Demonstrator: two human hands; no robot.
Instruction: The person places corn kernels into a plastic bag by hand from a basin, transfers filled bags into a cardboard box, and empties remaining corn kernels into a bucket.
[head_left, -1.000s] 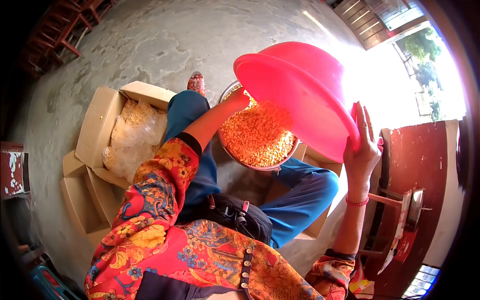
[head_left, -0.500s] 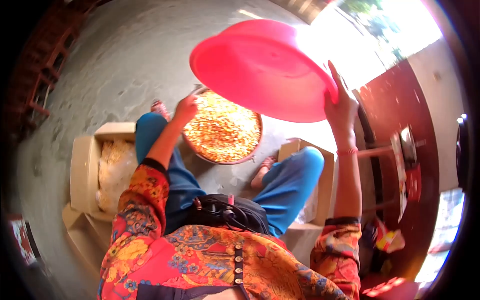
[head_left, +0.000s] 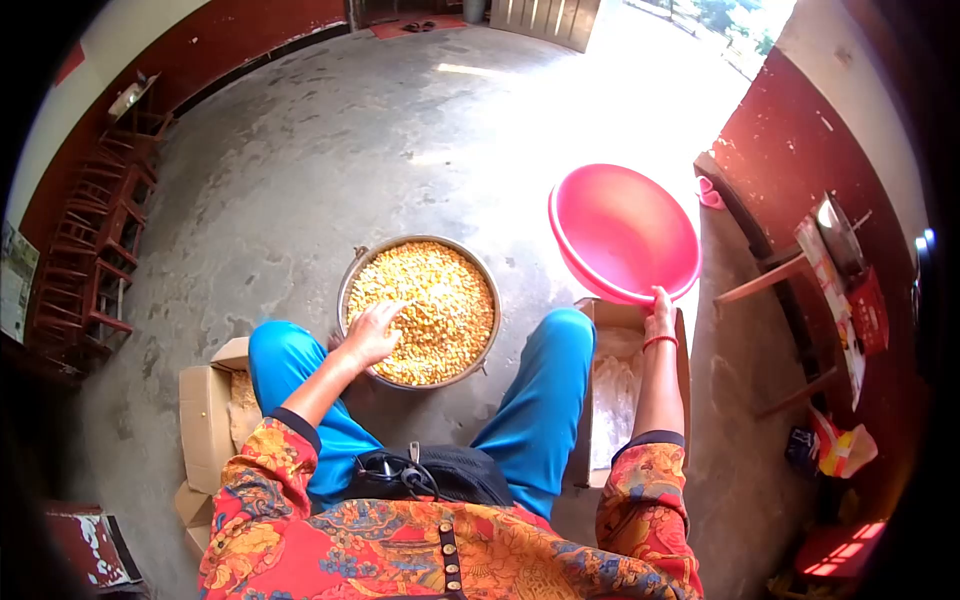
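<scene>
A round metal-rimmed pot (head_left: 488,345) stands on the floor between my knees, heaped with yellow corn kernels (head_left: 440,290). My left hand (head_left: 373,335) lies over the near left side of the heap, fingers stretched out and touching the kernels. On the right, my right hand (head_left: 660,316) grips the near rim of a pink plastic basin (head_left: 625,225). The basin is held tilted, its hollow inside facing me, with nothing visible in it.
Cardboard boxes flank my legs: one (head_left: 205,415) on the left, another (head_left: 685,370) on the right with clear plastic inside. Stacked wooden chairs (head_left: 105,230) line the left wall. A small table (head_left: 835,300) stands right. Bright light falls through the doorway.
The pink basin has gone from above the pot to the right and lower, turning its inside toward me. My left hand has moved from the pot's rim onto the kernels.
</scene>
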